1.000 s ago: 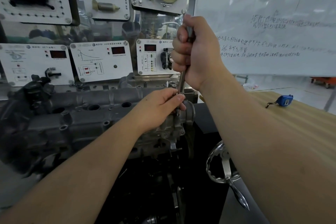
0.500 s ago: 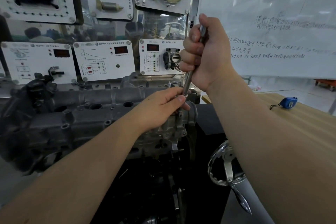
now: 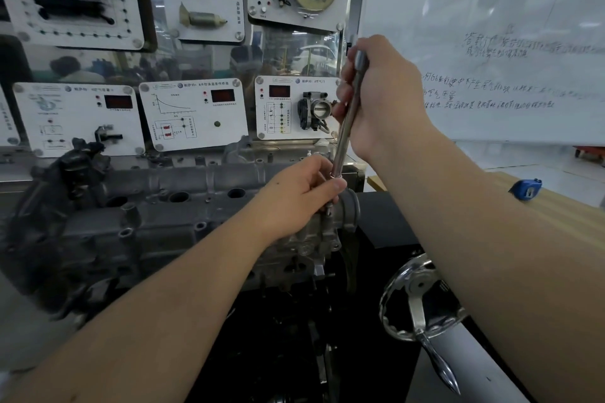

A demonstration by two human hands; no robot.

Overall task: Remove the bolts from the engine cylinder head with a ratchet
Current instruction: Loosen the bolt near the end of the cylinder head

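The right hand [image 3: 379, 98] is clenched around the upper shaft of the ratchet [image 3: 347, 114]. The left hand [image 3: 304, 190] pinches its lower end just above the bolt [image 3: 328, 210], at the right end of the engine cylinder head [image 3: 183, 206]. The tool's long axis runs from 1 o'clock down to 7, so the left hand is nearer the bolt. No containers show; a handwheel [image 3: 419, 298] sits at 5 o'clock.
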